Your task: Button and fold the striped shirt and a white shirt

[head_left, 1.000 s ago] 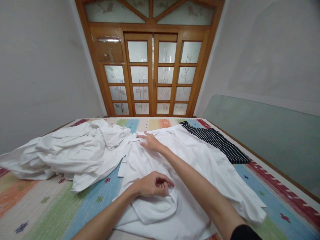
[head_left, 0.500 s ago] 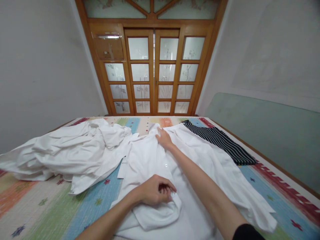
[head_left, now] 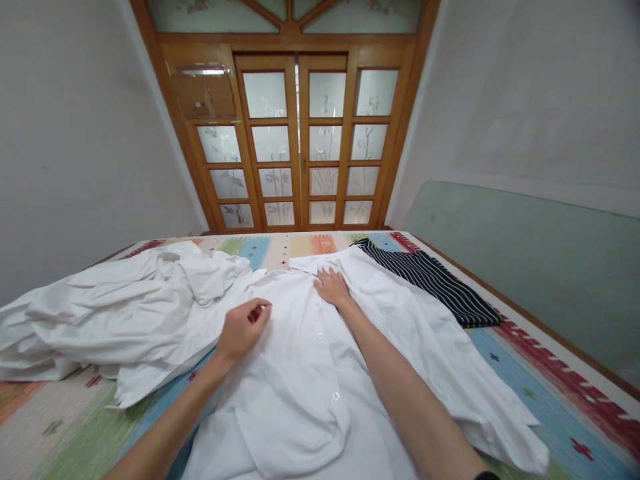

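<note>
- Up goes the left hand (head_left: 244,327), away from the bunched lower front where it was half a second ago, and over to the left of the shirt (head_left: 295,327).
- Right hand (head_left: 333,287) now, and it has flattened out: it was gripping a raised edge by the collar (head_left: 304,265), and that edge has come down.
- More of the button row shows too, with one clear button (head_left: 336,396) near the middle of the lower front.
- State of play for the hands: the right lies palm down just below the collar, fingers spread on the cloth; the left is curled, thumb and forefinger close together, and whether any cloth is pinched there, one cannot tell.
- White and wide, the shirt lies front up across the middle of the bedspread (head_left: 55,430), collar at the far end, a sleeve stretching down to the right, loose folds at the near end.
- Over on the left, a crumpled white heap of clothing (head_left: 145,307) comes right up to the shirt's side.
- Far right, some black cloth with white stripes (head_left: 433,283) lies just beyond the shirt's edge.
- Behind it all stand wooden doors (head_left: 299,160) with patterned glass panes, and a pale green board (head_left: 520,260) runs along the right.
</note>
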`<state>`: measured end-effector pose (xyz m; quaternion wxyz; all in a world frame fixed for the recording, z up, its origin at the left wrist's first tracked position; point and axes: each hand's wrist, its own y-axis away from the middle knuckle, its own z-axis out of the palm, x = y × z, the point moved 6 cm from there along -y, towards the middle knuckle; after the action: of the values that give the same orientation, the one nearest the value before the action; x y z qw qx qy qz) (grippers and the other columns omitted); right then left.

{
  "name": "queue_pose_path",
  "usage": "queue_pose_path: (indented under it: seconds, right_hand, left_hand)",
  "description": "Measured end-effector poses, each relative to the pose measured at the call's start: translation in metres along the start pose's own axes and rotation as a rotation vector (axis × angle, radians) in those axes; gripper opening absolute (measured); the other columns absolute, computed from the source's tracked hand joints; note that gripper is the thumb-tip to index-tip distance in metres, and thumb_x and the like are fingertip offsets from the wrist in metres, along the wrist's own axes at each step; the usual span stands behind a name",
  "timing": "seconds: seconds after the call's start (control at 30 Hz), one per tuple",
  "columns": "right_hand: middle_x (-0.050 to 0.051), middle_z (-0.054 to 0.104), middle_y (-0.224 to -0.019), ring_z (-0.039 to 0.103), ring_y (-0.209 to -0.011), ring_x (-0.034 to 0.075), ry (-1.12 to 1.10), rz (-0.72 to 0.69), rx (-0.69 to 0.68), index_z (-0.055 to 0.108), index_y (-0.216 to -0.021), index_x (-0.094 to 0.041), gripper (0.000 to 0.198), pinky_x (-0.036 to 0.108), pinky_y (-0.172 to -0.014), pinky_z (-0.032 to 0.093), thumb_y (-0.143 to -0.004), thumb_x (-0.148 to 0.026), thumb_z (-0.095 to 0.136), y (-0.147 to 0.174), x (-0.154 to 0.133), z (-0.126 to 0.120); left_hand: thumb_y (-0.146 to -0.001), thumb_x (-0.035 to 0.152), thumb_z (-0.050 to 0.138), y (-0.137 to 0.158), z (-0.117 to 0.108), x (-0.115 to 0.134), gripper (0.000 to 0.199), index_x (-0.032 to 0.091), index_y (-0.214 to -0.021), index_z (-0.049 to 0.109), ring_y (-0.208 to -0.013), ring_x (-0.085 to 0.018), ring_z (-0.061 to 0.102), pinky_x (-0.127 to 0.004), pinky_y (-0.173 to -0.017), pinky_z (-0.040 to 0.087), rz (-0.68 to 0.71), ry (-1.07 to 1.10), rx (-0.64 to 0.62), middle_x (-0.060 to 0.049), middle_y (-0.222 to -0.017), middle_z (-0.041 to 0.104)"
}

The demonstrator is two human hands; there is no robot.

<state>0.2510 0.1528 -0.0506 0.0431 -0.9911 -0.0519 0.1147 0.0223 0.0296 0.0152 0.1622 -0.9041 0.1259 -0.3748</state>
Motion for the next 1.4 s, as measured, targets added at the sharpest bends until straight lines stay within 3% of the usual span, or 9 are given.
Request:
queue_pose_path:
  seconds: [0.2,0.43,0.57,0.73,0.97,1.1,1.2,1.3,1.4]
  right_hand:
    - [0.006,0.021,-0.160,0.019,-0.146,0.026,0.014,0.092,-0.032,0.028,-0.152,-0.014,0.060,0.045,-0.116,0.013,-0.098,-0.040,0.024,-0.001,-0.001,0.002]
    - [0.004,0.016,-0.162,0.018,-0.145,0.030,0.042,0.119,-0.077,0.024,-0.154,-0.017,0.063,0.050,-0.113,0.016,-0.097,-0.044,0.020,-0.008,-0.003,0.002]
    - [0.002,0.015,-0.162,0.017,-0.145,0.030,0.033,0.127,-0.083,0.022,-0.154,-0.021,0.062,0.050,-0.114,0.015,-0.098,-0.045,0.020,-0.011,-0.001,0.004]
    - [0.000,0.012,-0.163,0.010,-0.147,0.028,0.015,0.127,-0.091,0.019,-0.155,-0.022,0.061,0.048,-0.117,0.006,-0.098,-0.044,0.014,-0.012,0.001,0.007]
    - [0.000,0.011,-0.163,0.007,-0.148,0.028,0.024,0.113,-0.099,0.018,-0.155,-0.022,0.061,0.050,-0.117,0.003,-0.098,-0.045,0.013,-0.015,0.002,0.009]
    - [0.002,0.013,-0.162,0.009,-0.147,0.030,0.024,0.103,-0.076,0.021,-0.155,-0.021,0.061,0.050,-0.117,0.005,-0.099,-0.045,0.015,-0.014,0.002,0.007]
    - [0.002,0.013,-0.162,0.009,-0.148,0.029,0.020,0.102,-0.074,0.022,-0.155,-0.022,0.060,0.050,-0.117,0.005,-0.099,-0.044,0.016,-0.013,0.001,0.007]
    - [0.002,0.013,-0.163,0.009,-0.148,0.028,0.011,0.102,-0.076,0.021,-0.155,-0.022,0.060,0.050,-0.117,0.004,-0.099,-0.045,0.016,-0.013,0.002,0.007]
    - [0.003,0.013,-0.162,0.008,-0.148,0.029,0.005,0.102,-0.071,0.021,-0.155,-0.022,0.060,0.050,-0.117,0.004,-0.099,-0.045,0.017,-0.013,0.002,0.007]
  left_hand:
    - [-0.073,0.038,0.048,-0.022,-0.022,-0.077,0.021,0.020,-0.069,0.059,-0.069,-0.022,0.061,-0.030,-0.066,0.041,-0.204,-0.355,-0.033,-0.006,-0.072,0.067]
    - [-0.065,0.036,0.055,-0.018,-0.010,-0.075,0.015,0.022,-0.065,0.053,-0.069,-0.021,0.057,-0.029,-0.063,0.039,-0.197,-0.362,-0.098,-0.003,-0.070,0.062]
    - [-0.067,0.047,0.057,-0.024,-0.022,-0.069,0.028,0.022,-0.059,0.050,-0.065,-0.018,0.052,-0.028,-0.063,0.040,-0.204,-0.007,-0.057,0.001,-0.061,0.055]
    - [-0.059,0.044,0.074,-0.037,-0.041,-0.061,0.031,0.018,-0.069,0.059,-0.065,-0.013,0.053,-0.022,-0.062,0.044,-0.373,0.599,0.034,0.003,-0.066,0.058]
    - [-0.079,0.035,0.062,-0.042,-0.019,-0.052,0.016,0.019,-0.080,0.061,-0.066,-0.016,0.063,-0.025,-0.058,0.052,-0.566,1.007,-0.049,-0.002,-0.075,0.067]
    - [-0.080,0.041,0.064,-0.038,0.004,-0.064,0.031,0.017,-0.100,0.061,-0.075,-0.022,0.069,-0.032,-0.063,0.056,-0.662,0.925,-0.104,-0.008,-0.087,0.071]
    - [-0.069,0.039,0.077,-0.035,0.014,-0.073,0.062,0.016,-0.120,0.052,-0.088,-0.025,0.070,-0.034,-0.071,0.057,-0.674,0.760,-0.066,-0.015,-0.109,0.069]
    - [-0.056,0.043,0.084,-0.041,0.015,-0.071,0.089,0.016,-0.131,0.044,-0.115,-0.031,0.060,-0.039,-0.090,0.052,-0.490,0.433,-0.017,-0.020,-0.137,0.053]
    - [-0.049,0.051,0.084,-0.051,0.014,-0.064,0.098,0.013,-0.132,0.046,-0.137,-0.037,0.038,-0.044,-0.108,0.037,-0.234,0.032,-0.033,-0.022,-0.148,0.040]
